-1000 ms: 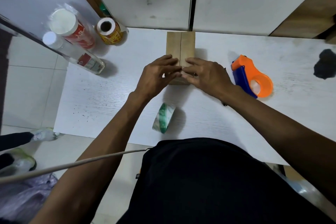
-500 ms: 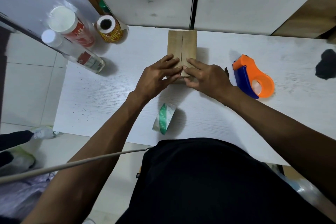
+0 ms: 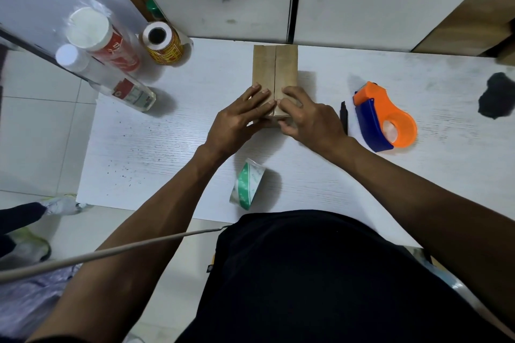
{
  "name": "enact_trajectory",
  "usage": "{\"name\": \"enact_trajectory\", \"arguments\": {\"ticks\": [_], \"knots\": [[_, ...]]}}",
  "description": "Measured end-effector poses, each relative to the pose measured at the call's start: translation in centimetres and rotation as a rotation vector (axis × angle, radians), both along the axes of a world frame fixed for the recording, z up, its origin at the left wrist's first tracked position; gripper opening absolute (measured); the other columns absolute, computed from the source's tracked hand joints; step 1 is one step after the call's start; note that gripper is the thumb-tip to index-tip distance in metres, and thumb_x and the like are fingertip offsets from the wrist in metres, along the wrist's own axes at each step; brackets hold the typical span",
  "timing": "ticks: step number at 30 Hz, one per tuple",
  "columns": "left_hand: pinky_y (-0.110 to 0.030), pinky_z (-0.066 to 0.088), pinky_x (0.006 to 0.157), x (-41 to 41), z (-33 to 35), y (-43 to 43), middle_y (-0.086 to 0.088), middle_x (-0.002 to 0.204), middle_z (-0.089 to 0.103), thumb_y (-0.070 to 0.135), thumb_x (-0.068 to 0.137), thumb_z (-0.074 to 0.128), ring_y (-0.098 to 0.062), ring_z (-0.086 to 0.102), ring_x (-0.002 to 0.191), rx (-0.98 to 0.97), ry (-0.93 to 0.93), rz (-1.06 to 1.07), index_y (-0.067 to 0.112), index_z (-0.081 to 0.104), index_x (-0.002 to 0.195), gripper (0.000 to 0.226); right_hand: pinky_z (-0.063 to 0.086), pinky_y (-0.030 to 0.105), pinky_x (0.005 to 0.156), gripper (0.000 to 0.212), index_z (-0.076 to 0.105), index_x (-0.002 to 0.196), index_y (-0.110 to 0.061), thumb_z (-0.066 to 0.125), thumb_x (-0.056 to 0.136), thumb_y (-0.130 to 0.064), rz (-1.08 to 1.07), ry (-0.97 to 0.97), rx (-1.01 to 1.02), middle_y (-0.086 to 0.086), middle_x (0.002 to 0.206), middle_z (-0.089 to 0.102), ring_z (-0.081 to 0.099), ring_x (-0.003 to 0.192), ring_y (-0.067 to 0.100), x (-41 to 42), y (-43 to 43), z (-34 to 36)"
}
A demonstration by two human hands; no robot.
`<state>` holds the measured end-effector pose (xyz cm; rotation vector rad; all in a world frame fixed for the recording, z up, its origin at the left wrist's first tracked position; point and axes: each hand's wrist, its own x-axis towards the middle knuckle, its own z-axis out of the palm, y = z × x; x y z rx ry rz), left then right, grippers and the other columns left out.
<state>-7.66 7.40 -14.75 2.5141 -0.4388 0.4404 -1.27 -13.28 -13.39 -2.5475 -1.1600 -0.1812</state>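
Atop one box (image 3: 274, 69) rest left hand (image 3: 237, 123), right hand (image 3: 313, 122).

Hidden beneath left hand (image 3: 237, 122) and right hand (image 3: 312, 122): near end of cardboard box (image 3: 274, 67). Well left of them, unreadably small: bottle label (image 3: 131, 92).
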Motion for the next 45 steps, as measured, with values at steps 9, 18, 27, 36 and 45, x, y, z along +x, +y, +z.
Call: {"name": "enact_trajectory", "arguments": {"ticks": [9, 18, 27, 36, 45], "knots": [[-0.047, 0.062, 0.072, -0.4, -0.4, -0.9, -0.008, 0.142, 0.059, 0.013, 0.083, 0.077, -0.027, 0.048, 0.138, 0.032, 0.076, 0.123, 0.023, 0.053, 0.126, 0.05, 0.05, 0.031, 0.039, 0.043, 0.047, 0.104, -0.013, 0.075, 0.073, -0.021, -0.053, -0.016, -0.031, 0.015, 0.117, 0.063, 0.067, 0.063, 0.033, -0.6, 0.7, 0.5], [-0.028, 0.044, 0.109, -2.9, 4.0, -1.6, -0.01, 0.154, 0.039, 0.027, 0.081, 0.079, -0.024, 0.04, 0.141, -0.182, 0.264, 0.306, 0.013, 0.041, 0.147, 0.078, 0.058, 0.046, 0.075, 0.058, 0.048, 0.134, -0.017, 0.075, 0.083, -0.026, -0.149, 0.368, 0.1, 0.004, 0.145, 0.035, 0.068, 0.072, 0.023, -1.8, -2.5, 2.3], [-0.036, 0.047, 0.079, -10.9, 8.4, -5.7, 0.0, 0.138, 0.051, 0.06, 0.071, 0.076, -0.028, 0.06, 0.115, 0.13, 0.947, 0.448, 0.031, 0.037, 0.143, 0.087, 0.058, 0.034, 0.08, 0.01, 0.064, 0.101, -0.028, 0.067, 0.092, -0.032, -0.338, 1.057, 0.107, -0.014, 0.098, 0.068, 0.069, 0.082, 0.01, -10.3, -7.9, 3.0], [-0.029, 0.06, 0.076, -7.6, 11.9, -6.6, 0.012, 0.106, 0.073, 0.033, 0.069, 0.072, -0.013, 0.074, 0.077, -0.52, 0.886, 0.542, 0.037, 0.07, 0.108, 0.039, 0.06, 0.037, 0.086, 0.037, 0.058, 0.125, -0.032, 0.069, 0.09, -0.037, -0.308, 1.182, 0.323, -0.009, 0.118, 0.07, 0.074, 0.092, 0.01, -9.6, -6.6, 4.9], [-0.016, 0.058, 0.081, -2.1, 12.1, -13.5, 0.005, 0.121, 0.064, 0.026, 0.086, 0.08, -0.005, 0.07, 0.095, -0.83, 0.832, 0.191, 0.03, 0.049, 0.142, 0.064, 0.063, 0.04, 0.071, 0.015, 0.072, 0.093, -0.01, 0.061, 0.093, -0.021, -0.934, 0.826, 0.829, 0.019, 0.09, 0.071, 0.073, 0.086, 0.034, -6.2, -12.6, 6.3]]}}
